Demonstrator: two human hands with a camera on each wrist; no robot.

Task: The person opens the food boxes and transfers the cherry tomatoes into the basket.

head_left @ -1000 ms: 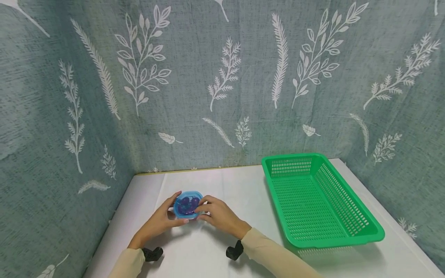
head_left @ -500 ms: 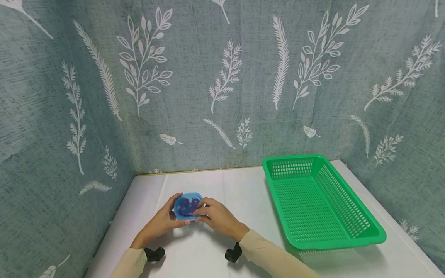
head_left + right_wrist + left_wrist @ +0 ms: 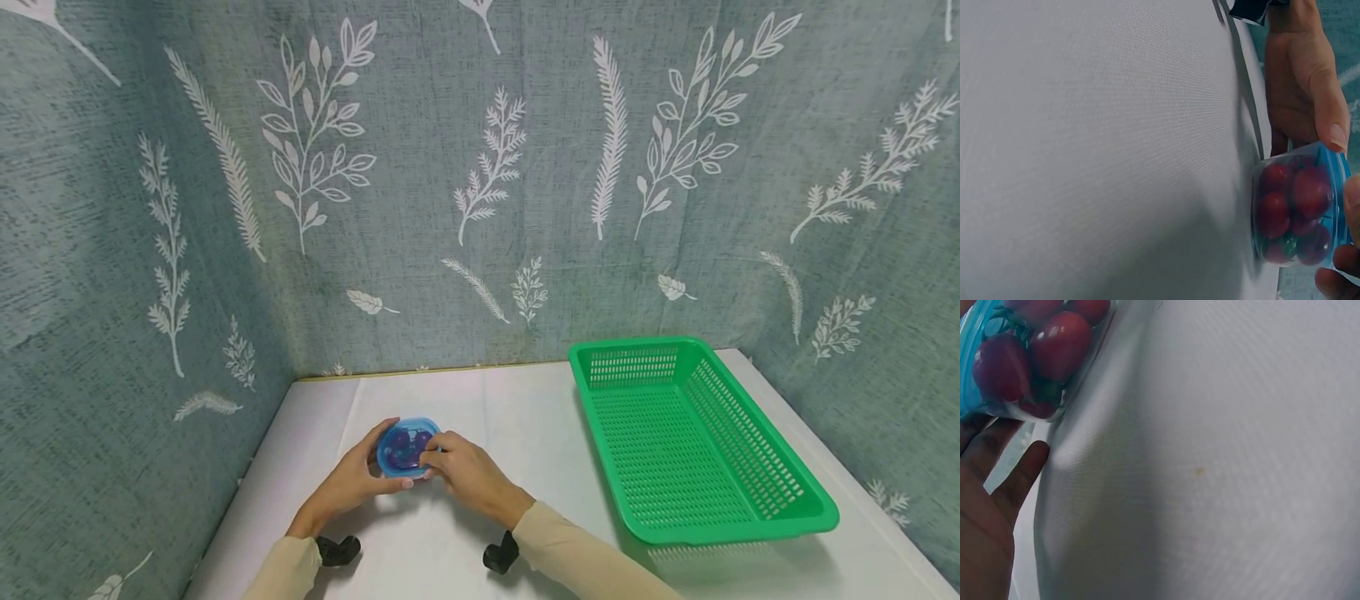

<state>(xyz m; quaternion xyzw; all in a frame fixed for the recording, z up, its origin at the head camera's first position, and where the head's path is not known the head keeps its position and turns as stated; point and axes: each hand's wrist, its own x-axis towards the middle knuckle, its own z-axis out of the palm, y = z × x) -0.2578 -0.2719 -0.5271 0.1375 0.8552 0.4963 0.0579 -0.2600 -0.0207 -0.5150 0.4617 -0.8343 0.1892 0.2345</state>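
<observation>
A small clear plastic container [image 3: 1259,215] with a translucent blue lid [image 3: 407,424] stands on the white cloth, left of centre in the head view. Red cherry tomatoes [image 3: 1060,347] with green stems show through its wall. My left hand [image 3: 348,482] grips the container from the left, fingers on the far side and thumb along the near side. With curled fingers my right hand [image 3: 471,472] pinches the lid's right edge. The right wrist view catches its thumb and fingertips at the blue rim. The lid appears to be on the container; whether an edge is lifted I cannot tell.
A green perforated plastic basket [image 3: 821,517] stands on the right side of the white-covered table [image 3: 525,400]. Grey-green leaf-patterned cloth [image 3: 420,208] hangs behind and along both sides. Black wrist cameras [image 3: 340,551] sit under both wrists.
The right hand's fingers have drawn in and curled more at the lid's right edge. My left hand keeps its grip on the container. The head view has shifted slightly.
</observation>
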